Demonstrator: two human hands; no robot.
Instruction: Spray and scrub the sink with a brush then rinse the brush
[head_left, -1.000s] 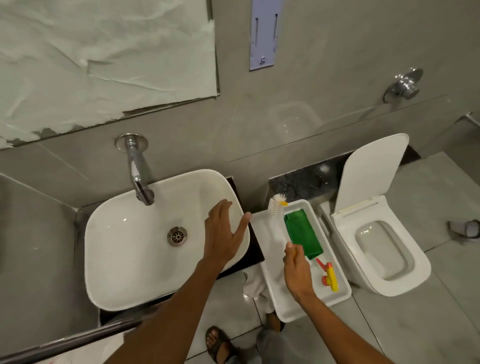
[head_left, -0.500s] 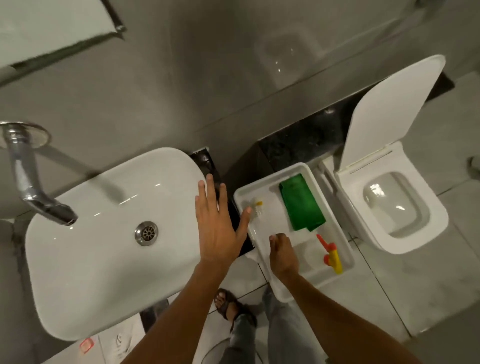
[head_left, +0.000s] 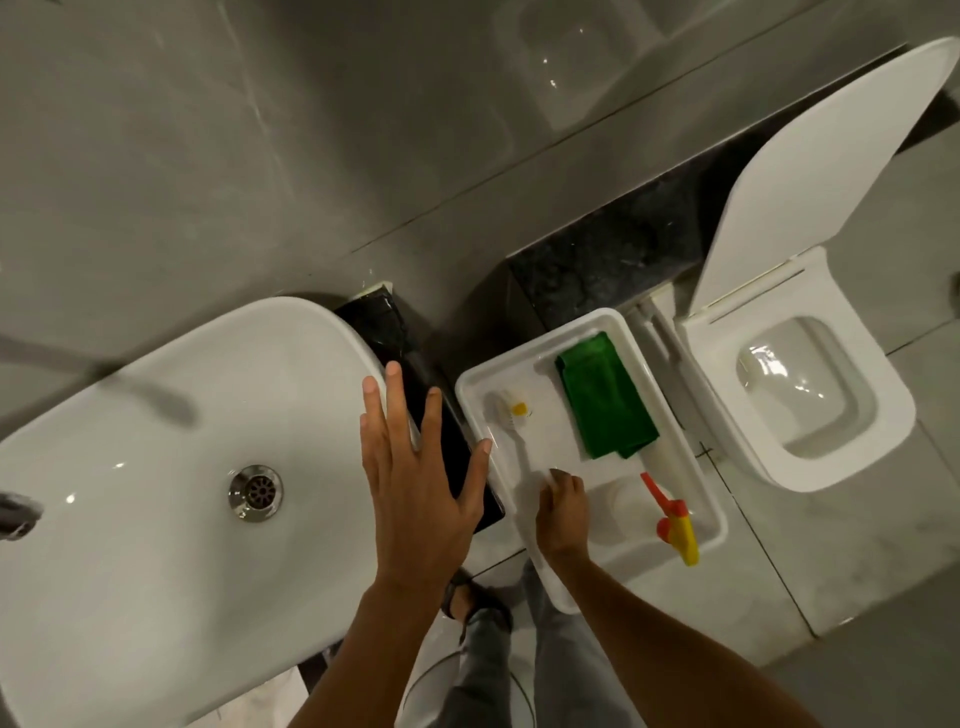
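Note:
The white sink (head_left: 156, 519) fills the lower left, with its metal drain (head_left: 255, 492) near the middle. My left hand (head_left: 415, 478) hovers flat over the sink's right rim, fingers spread and holding nothing. To the right a white tray (head_left: 587, 323) holds the white brush (head_left: 508, 413), which lies with its bristle head toward the wall. My right hand (head_left: 561, 512) is closed on the near end of the brush handle. A white spray bottle with a red and yellow trigger (head_left: 675, 525) lies in the tray's near right corner.
A folded green cloth (head_left: 605, 400) lies in the tray's far right part. A white toilet (head_left: 810, 405) with its lid raised stands right of the tray. The tap (head_left: 15, 514) shows blurred at the left edge. My feet stand on the tiled floor below.
The brush went from pointing up at the tray's far end to lying flat inside the tray, with my right hand still on its handle. The view tilted downward and closer.

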